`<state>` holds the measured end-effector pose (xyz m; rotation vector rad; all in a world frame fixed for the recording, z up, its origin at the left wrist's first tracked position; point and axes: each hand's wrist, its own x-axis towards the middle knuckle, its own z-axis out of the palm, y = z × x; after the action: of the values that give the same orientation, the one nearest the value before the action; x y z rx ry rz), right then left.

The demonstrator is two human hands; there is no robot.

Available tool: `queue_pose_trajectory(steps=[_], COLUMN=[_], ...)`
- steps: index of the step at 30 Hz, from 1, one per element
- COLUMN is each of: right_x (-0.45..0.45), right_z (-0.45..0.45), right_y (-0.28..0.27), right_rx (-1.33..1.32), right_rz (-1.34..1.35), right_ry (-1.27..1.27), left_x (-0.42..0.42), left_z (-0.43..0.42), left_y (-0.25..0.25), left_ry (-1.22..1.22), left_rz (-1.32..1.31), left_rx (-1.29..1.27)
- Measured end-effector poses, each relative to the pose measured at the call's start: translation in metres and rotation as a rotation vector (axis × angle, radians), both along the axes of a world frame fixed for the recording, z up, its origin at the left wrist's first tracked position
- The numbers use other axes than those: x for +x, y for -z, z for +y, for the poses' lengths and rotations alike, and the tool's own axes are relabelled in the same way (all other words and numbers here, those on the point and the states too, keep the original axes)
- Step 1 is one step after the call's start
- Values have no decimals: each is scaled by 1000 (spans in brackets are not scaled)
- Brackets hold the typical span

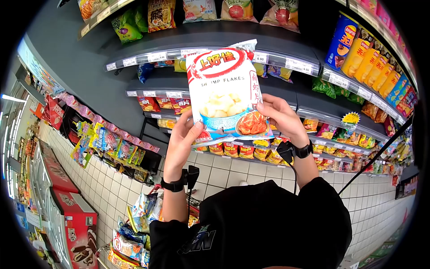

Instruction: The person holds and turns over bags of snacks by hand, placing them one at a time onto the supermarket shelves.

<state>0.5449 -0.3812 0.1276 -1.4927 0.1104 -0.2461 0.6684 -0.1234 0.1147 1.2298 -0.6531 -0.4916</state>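
Note:
Both of my hands hold a white, red and blue bag of shrimp flakes [226, 92], its printed front facing me. At its lower left edge is my left hand [182, 139], thumb on the front and fingers behind. My right hand [282, 117] grips the lower right edge, with its thumb on the front. The fingertips behind the bag are hidden. The bag is tilted slightly and hangs in front of the snack shelves, covering part of a shelf edge [156, 57] with price labels. Each wrist wears a black strap with a small device.
Below left stands a cart holding several snack bags [127, 244]. Chip canisters [342, 42] line the upper right shelf. Hanging snack packs [105, 139] are at the left, beside a red freezer [74, 224]. Tiled floor [219, 172] shows beneath the shelves.

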Motion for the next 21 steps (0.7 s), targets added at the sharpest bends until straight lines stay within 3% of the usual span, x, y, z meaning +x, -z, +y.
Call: queue_pose_trajectory(steps=[11,16,21], right_x=[1,0,7], right_z=[-29,-46,-61], right_y=[9,8,10], right_rx=[52,-25,-52], right_rz=[16,37,63], right_ry=[-43,-48,-106], left_x=[15,19,16], left_z=[-29,-39,-49], left_y=[24,43,51], left_ry=[95,228,211], left_rz=[126,219,210], left_rx=[41,-4,-45])
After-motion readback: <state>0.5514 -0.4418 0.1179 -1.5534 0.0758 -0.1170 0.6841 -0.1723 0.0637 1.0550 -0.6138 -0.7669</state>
